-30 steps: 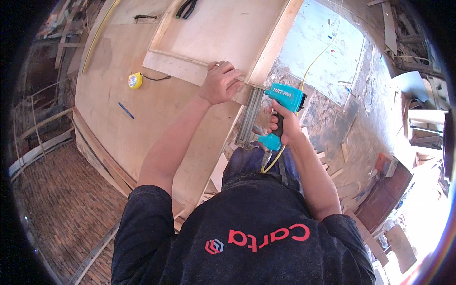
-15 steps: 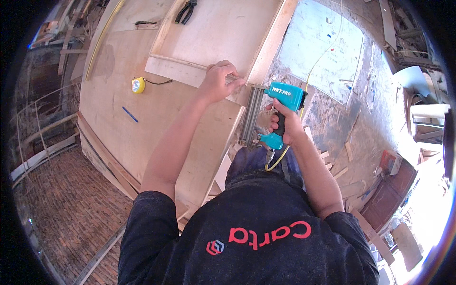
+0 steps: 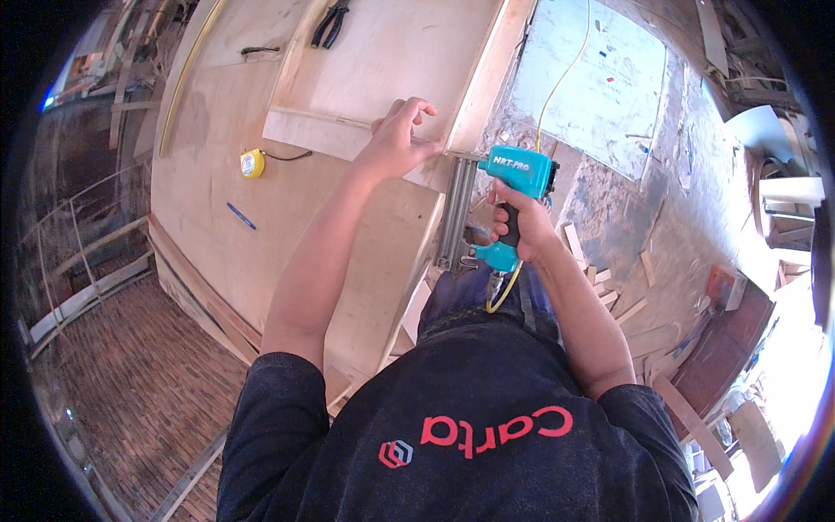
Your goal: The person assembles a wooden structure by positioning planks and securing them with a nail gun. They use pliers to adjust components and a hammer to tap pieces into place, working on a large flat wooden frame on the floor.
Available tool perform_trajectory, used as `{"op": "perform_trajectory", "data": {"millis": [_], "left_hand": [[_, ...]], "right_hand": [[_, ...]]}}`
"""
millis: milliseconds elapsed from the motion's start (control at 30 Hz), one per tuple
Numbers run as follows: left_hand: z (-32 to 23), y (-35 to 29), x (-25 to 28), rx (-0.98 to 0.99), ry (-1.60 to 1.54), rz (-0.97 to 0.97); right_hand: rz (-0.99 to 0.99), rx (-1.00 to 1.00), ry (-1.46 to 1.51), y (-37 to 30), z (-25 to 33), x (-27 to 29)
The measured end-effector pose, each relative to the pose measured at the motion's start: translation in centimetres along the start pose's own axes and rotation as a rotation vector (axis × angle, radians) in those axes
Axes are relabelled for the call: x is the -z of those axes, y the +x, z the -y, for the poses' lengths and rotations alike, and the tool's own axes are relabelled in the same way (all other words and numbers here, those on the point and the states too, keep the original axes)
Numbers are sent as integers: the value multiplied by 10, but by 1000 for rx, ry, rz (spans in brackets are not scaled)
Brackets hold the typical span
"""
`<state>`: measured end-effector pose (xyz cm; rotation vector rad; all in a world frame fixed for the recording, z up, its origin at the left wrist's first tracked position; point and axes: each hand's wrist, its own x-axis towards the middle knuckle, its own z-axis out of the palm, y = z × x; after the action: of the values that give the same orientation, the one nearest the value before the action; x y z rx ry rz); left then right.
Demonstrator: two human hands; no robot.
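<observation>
My right hand (image 3: pixel 525 224) is wrapped round the black grip of a teal pneumatic nail gun (image 3: pixel 520 174). Its silver magazine points toward me, and its nose sits against the near right corner of a shallow wooden frame (image 3: pixel 317 130). A yellow air hose (image 3: pixel 513 285) joins the bottom of the grip. By that same corner is my left hand (image 3: pixel 402 143), fingers lifted and apart, thumb stretched toward the joint. Nothing shows in it, though whether the thumb touches the wood I cannot tell. Beneath the frame lies a plywood-topped workbench (image 3: pixel 304 209).
On the bench lie a yellow tape measure (image 3: pixel 252 163), a blue pen (image 3: pixel 242 216) and a dark slim tool (image 3: pixel 261 50). Black pliers (image 3: pixel 330 23) rest inside the frame. Right of the bench, a pale board (image 3: pixel 591 87) and wood offcuts (image 3: pixel 631 309) are on the floor.
My left hand's fingers have lifted off the frame's near rail and spread. My right hand keeps the nail gun at the corner, nearly unmoved. The view has shifted slightly.
</observation>
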<state>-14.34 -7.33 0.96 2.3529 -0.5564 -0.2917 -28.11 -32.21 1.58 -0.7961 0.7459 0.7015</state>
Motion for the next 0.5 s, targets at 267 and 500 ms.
{"op": "perform_trajectory", "data": {"millis": [267, 500], "left_hand": [[5, 0, 1, -14, 29, 22], [2, -6, 0, 22, 0, 61]], "right_hand": [[22, 0, 70, -4, -1, -1], [36, 6, 23, -11, -2, -1]]}}
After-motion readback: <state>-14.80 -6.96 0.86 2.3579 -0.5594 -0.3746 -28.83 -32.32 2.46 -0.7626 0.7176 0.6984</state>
